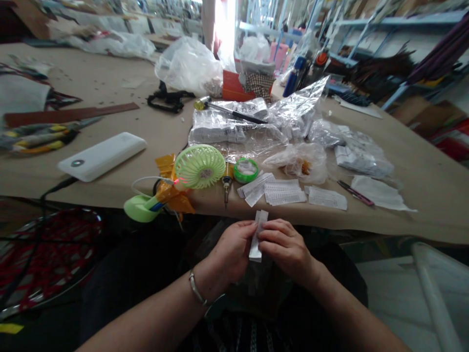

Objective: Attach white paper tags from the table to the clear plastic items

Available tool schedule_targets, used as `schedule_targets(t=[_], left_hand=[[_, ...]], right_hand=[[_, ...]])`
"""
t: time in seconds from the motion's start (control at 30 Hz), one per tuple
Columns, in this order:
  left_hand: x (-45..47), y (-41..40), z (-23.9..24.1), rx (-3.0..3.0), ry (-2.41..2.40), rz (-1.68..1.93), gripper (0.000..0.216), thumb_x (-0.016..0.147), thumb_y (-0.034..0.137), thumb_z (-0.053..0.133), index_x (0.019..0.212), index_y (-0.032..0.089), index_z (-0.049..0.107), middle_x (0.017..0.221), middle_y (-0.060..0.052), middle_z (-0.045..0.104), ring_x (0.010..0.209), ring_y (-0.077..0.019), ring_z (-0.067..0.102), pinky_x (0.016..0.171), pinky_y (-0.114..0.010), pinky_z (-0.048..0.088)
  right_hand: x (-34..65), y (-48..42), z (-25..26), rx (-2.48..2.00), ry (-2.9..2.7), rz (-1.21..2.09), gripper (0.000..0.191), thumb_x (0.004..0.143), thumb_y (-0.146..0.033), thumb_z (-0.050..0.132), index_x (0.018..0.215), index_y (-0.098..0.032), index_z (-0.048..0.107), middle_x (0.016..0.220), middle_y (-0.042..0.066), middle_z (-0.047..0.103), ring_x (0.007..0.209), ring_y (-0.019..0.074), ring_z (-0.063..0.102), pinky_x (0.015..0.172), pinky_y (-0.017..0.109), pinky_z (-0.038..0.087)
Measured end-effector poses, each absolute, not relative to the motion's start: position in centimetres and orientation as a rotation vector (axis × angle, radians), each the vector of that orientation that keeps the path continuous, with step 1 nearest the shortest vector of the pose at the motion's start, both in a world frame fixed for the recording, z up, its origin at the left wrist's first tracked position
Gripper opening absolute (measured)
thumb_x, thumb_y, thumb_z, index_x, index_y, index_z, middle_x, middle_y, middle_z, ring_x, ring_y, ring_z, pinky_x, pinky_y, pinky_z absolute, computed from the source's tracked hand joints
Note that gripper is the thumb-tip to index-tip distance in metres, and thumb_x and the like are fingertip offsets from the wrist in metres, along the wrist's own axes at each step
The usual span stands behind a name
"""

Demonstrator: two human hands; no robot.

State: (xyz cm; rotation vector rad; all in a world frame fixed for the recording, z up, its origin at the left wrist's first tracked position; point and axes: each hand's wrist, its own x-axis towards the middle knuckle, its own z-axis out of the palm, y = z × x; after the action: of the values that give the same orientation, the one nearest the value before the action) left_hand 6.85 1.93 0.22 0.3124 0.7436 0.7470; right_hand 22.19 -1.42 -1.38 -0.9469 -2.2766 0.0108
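Note:
Between my two hands, just off the table's front edge, is a narrow stack of white paper labels (258, 239). My left hand (236, 247) is closed around its left side, the thumb near the upper part. From the right, the fingers of my right hand (286, 247) press against the same stack. On the table beyond lie fanned printed labels (285, 191), a smaller pile of labels (327, 197) and a green round tub (245, 170) with something whitish inside. A soldering-iron-like tool with a metal tip (226, 189) points over the edge beside the tub.
A green fan (200, 167) is taped at the table edge, left of the tool. Farther left lies a white power bank (103, 155) with a cable. Plastic-wrapped label bundles (220, 132) and a screwdriver-like rod (234, 113) lie behind; a pink-handled cutter (355, 192) is at right.

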Motion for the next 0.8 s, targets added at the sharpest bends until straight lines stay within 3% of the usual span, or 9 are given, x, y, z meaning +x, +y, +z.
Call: schedule_targets(t=[0.23, 0.37, 0.43, 0.57, 0.8], left_hand=[[7.0, 1.6, -0.4, 0.332, 0.756, 0.747, 0.015, 0.064, 0.017, 0.074, 0.071, 0.007, 0.065, 0.064, -0.004, 0.064, 0.052, -0.0081, 0.055, 0.048, -0.017, 0.039], [7.1, 1.5, -0.2, 0.377, 0.836, 0.719, 0.009, 0.074, 0.016, 0.066, 0.078, 0.008, 0.064, 0.064, -0.005, 0.065, 0.051, -0.0099, 0.058, 0.048, -0.019, 0.045], [7.0, 1.6, 0.2, 0.417, 0.923, 0.669, 0.011, 0.08, 0.017, 0.06, 0.083, 0.008, 0.063, 0.069, -0.009, 0.068, 0.057, -0.0146, 0.063, 0.055, -0.025, 0.052], [7.0, 1.5, 0.9, 0.461, 1.039, 0.61, 0.009, 0.083, 0.015, 0.055, 0.084, 0.008, 0.061, 0.068, -0.01, 0.068, 0.054, -0.0141, 0.063, 0.055, -0.026, 0.053], [7.5, 1.1, 1.0, 0.472, 1.062, 0.568, 0.008, 0.084, 0.015, 0.054, 0.085, 0.008, 0.059, 0.067, -0.008, 0.068, 0.052, -0.0131, 0.062, 0.053, -0.024, 0.053]], right_hand=[[21.8, -1.8, -1.5, -0.941, -2.339, 0.012, 0.014, 0.086, -0.014, 0.053, 0.089, -0.022, 0.064, 0.095, 0.002, 0.069, 0.104, 0.0191, 0.057, 0.092, 0.037, 0.044], [23.1, -2.1, -0.9, -1.02, -2.277, -0.059, 0.026, 0.085, -0.015, 0.054, 0.11, -0.022, 0.058, 0.104, 0.004, 0.067, 0.108, 0.0204, 0.054, 0.093, 0.038, 0.046], [25.1, -2.0, -0.7, -1.206, -2.131, -0.19, 0.035, 0.085, -0.017, 0.053, 0.12, -0.02, 0.052, 0.109, 0.008, 0.064, 0.112, 0.023, 0.051, 0.095, 0.042, 0.045], [30.1, -1.7, -0.7, -1.733, -1.852, -0.522, 0.045, 0.086, -0.031, 0.053, 0.126, -0.012, 0.048, 0.116, 0.017, 0.057, 0.113, 0.0301, 0.048, 0.095, 0.049, 0.041], [32.6, -2.1, -1.9, -1.869, -1.97, -0.632, 0.029, 0.088, -0.022, 0.048, 0.114, -0.016, 0.06, 0.112, 0.01, 0.064, 0.105, 0.0256, 0.054, 0.094, 0.042, 0.04]])
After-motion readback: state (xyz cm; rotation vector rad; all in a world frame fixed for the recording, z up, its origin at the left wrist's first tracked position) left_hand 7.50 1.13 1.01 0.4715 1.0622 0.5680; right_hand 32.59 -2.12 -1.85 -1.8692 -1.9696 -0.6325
